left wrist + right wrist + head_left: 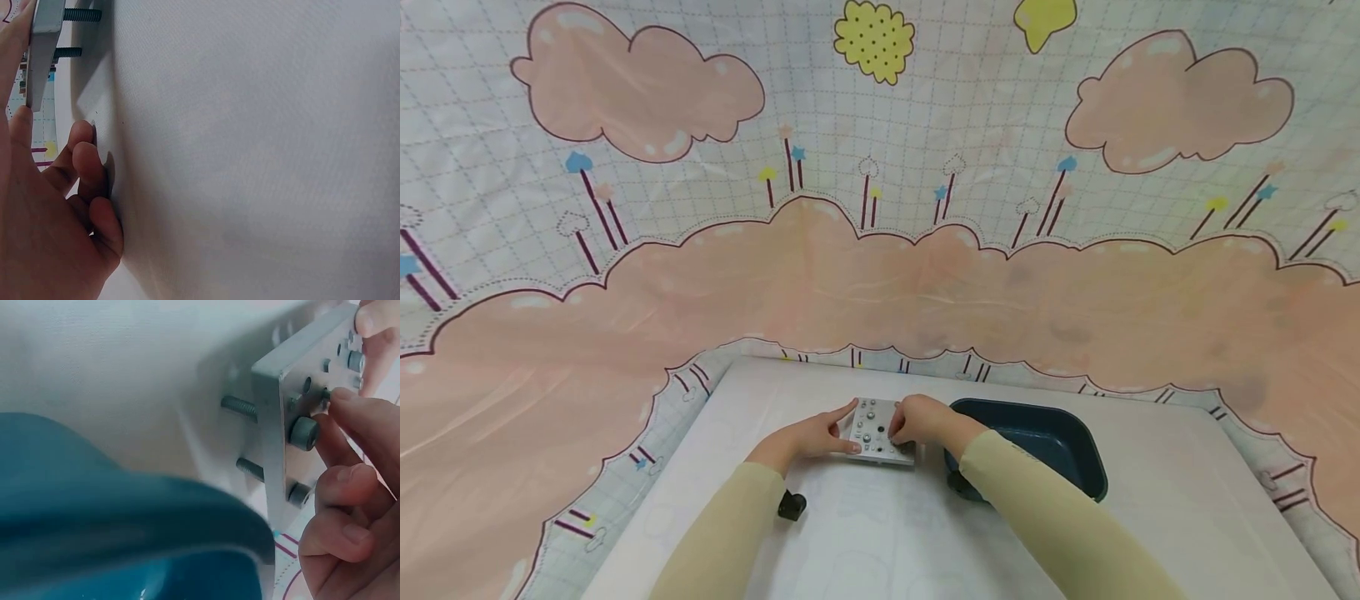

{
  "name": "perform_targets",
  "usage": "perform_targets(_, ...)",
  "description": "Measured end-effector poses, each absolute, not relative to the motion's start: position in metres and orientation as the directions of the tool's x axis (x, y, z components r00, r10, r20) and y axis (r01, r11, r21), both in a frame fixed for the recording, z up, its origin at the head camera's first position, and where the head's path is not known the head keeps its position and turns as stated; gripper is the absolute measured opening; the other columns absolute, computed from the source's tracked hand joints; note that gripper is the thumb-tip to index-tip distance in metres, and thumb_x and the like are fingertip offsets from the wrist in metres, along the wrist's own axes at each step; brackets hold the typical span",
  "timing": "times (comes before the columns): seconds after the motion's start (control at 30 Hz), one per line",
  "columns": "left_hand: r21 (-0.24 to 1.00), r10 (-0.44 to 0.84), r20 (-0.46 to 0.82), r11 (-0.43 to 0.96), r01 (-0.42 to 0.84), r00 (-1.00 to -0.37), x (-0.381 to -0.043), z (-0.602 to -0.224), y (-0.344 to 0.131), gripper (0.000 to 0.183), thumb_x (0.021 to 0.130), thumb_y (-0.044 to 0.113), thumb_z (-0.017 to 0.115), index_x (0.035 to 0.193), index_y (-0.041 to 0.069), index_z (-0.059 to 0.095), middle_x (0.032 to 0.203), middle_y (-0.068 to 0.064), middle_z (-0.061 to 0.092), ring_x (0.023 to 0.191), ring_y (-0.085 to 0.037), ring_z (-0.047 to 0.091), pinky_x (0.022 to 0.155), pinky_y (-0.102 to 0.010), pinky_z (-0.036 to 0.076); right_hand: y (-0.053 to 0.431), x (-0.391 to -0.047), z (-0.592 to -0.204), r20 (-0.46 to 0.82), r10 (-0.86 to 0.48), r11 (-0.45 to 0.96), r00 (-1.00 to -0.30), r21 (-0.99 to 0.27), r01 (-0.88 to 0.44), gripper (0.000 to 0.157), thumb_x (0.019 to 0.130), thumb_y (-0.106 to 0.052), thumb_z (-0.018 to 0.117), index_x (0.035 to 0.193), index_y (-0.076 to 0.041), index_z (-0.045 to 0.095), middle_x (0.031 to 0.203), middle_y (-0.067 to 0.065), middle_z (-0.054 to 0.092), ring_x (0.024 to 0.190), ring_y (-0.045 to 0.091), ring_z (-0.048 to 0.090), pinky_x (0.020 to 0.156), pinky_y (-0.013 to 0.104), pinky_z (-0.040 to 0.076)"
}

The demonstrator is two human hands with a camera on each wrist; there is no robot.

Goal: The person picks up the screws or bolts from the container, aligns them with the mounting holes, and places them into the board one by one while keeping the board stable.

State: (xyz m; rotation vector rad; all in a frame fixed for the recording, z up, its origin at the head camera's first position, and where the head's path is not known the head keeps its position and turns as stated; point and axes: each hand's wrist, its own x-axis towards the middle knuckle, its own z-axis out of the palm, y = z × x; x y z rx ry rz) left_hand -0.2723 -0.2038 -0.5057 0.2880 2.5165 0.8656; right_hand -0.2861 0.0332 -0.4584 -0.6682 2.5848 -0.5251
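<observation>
A silver metal plate [886,456] with several holes and bolts lies over the white table. My left hand [808,435] grips its left side, thumb at the near edge and a finger at the far corner. My right hand [922,419] is over the plate's right part. In the right wrist view its thumb and index finger pinch a small screw [326,394] at a hole, while the other fingers curl. Larger socket-head bolts [304,434] sit in the plate, their threaded shanks [240,407] sticking out underneath. In the left wrist view more shanks [82,15] project below the plate.
A dark blue tray [1086,442] stands just right of the plate, partly behind my right forearm; its contents are hidden. The white table [850,542] lies around them. A patterned cloth [880,283] hangs behind and along the sides.
</observation>
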Motion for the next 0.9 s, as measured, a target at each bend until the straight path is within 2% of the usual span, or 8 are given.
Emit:
perform_targets(0.17,0.619,0.336,-0.352,0.783,0.052,-0.874,-0.273,-0.505,-0.202,0.097,0.082,0.054,0.076,0.159,0.035,0.019,0.089,-0.004,0.053,0.08,-0.017,0.048,0.08,-0.039,0.037,0.033,-0.287,-0.456,-0.299,-0.517,0.819,-0.802,-0.447,-0.361,0.012,0.088,-0.018,0.076,0.099,-0.018,0.08,0.085,-0.008,0.062,0.079,0.012,0.055,0.076,0.029,0.048)
perform_targets(0.4,0.608,0.325,-0.363,0.793,0.042,-0.873,-0.272,-0.503,-0.202,0.098,0.082,0.056,0.075,0.159,0.035,0.019,0.09,-0.004,0.052,0.082,-0.017,0.048,0.082,-0.041,0.036,0.039,-0.288,-0.443,-0.302,-0.508,0.81,-0.807,-0.486,-0.328,0.013,0.089,-0.022,0.075,0.101,-0.019,0.079,0.091,-0.007,0.066,0.081,0.012,0.057,0.077,0.031,0.05)
perform_targets(0.57,0.611,0.326,-0.361,0.791,0.042,-0.874,-0.272,-0.505,-0.202,0.097,0.082,0.055,0.076,0.159,0.035,0.02,0.09,-0.004,0.051,0.082,-0.017,0.048,0.082,-0.04,0.036,0.05,-0.293,-0.431,-0.258,-0.542,0.781,-0.8,-0.504,-0.367,0.019,0.09,-0.022,0.075,0.108,-0.016,0.078,0.097,-0.006,0.068,0.084,0.01,0.059,0.077,0.031,0.051)
perform_targets(0.77,0.631,0.331,-0.348,0.774,0.042,-0.877,-0.272,-0.505,-0.202,0.097,0.082,0.052,0.077,0.159,0.034,0.021,0.09,-0.005,0.052,0.082,-0.017,0.047,0.08,-0.04,0.036,0.08,-0.296,-0.422,-0.217,-0.528,0.776,-0.821,-0.516,-0.363,0.022,0.092,-0.025,0.073,0.112,-0.017,0.077,0.096,-0.007,0.066,0.083,0.011,0.059,0.073,0.033,0.051)
perform_targets(0.9,0.621,0.332,-0.349,0.782,0.049,-0.876,-0.273,-0.505,-0.201,0.097,0.082,0.053,0.076,0.159,0.035,0.02,0.091,-0.005,0.052,0.082,-0.017,0.047,0.08,-0.04,0.036,0.115,-0.297,-0.428,-0.175,-0.56,0.759,-0.81,-0.5,-0.417,0.022,0.091,-0.024,0.073,0.111,-0.015,0.077,0.097,-0.006,0.069,0.084,0.01,0.061,0.075,0.033,0.052)
